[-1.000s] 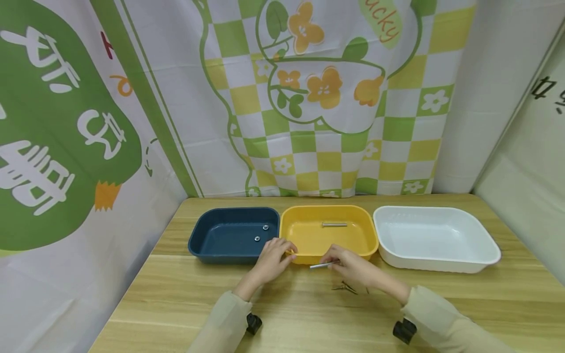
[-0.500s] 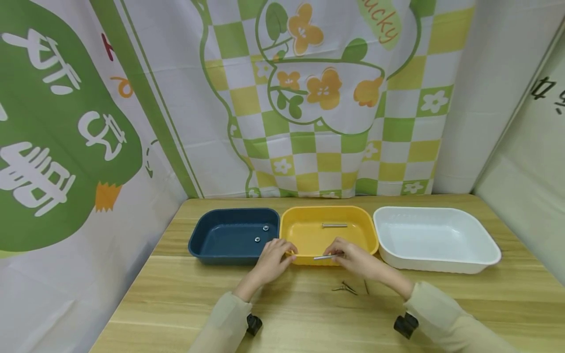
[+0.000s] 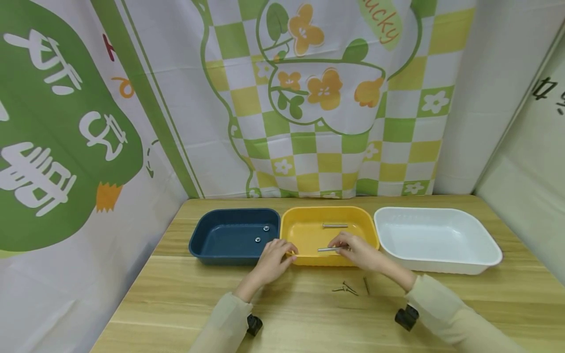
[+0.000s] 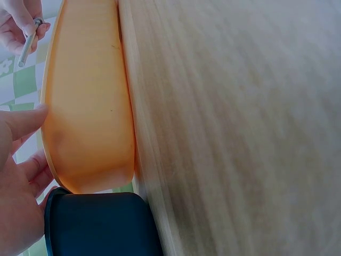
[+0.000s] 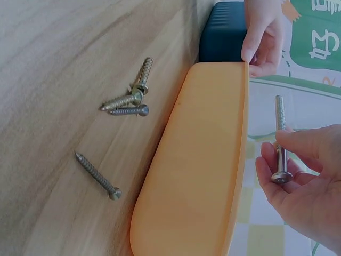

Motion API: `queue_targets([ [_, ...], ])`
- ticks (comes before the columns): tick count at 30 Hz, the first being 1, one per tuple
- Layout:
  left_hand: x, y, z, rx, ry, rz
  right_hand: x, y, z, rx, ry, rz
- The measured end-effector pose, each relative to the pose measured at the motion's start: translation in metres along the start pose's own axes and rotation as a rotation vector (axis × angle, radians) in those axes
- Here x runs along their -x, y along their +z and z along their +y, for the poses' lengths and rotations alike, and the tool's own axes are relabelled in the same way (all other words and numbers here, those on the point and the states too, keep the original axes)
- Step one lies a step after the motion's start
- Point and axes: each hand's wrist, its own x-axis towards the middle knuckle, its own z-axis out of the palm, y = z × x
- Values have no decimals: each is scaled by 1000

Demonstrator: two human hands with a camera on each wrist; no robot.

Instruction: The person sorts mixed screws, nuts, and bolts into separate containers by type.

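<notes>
My right hand (image 3: 356, 250) pinches a long silver bolt (image 5: 281, 138) between thumb and fingers, over the front rim of the yellow tray (image 3: 304, 260). The bolt's threaded end points left in the head view; its round head shows in the right wrist view. With thumb outside and fingers inside, my left hand (image 3: 272, 260) grips the yellow tray's front rim near its left corner. A second long bolt (image 3: 335, 226) lies on the tray floor. On the table in front are several brassy screws: a loose screw (image 5: 98, 176) and a small cluster of screws (image 5: 129, 98).
A dark blue tray (image 3: 216, 260) stands against the yellow tray's left side, with two small nuts inside, one being the nut (image 3: 266, 228). At right stands a white tray (image 3: 441, 264). A printed cloth (image 3: 309, 166) hangs behind the wooden table (image 3: 176, 294).
My right hand has lifted the bolt from in front of the yellow tray up and forward over its rim. The loose screw has come into full view. My left hand has stayed in place.
</notes>
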Motion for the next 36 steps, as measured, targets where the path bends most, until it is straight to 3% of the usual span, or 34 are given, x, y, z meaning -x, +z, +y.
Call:
queue_targets([
  [10, 0, 0, 1, -2, 1, 3, -3, -3, 4, 3, 43, 4],
  [26, 1, 0, 0, -3, 8, 7, -9, -8, 14, 26, 30, 24],
  [36, 0, 0, 0, -5, 10, 11, -12, -11, 19, 32, 92, 14],
])
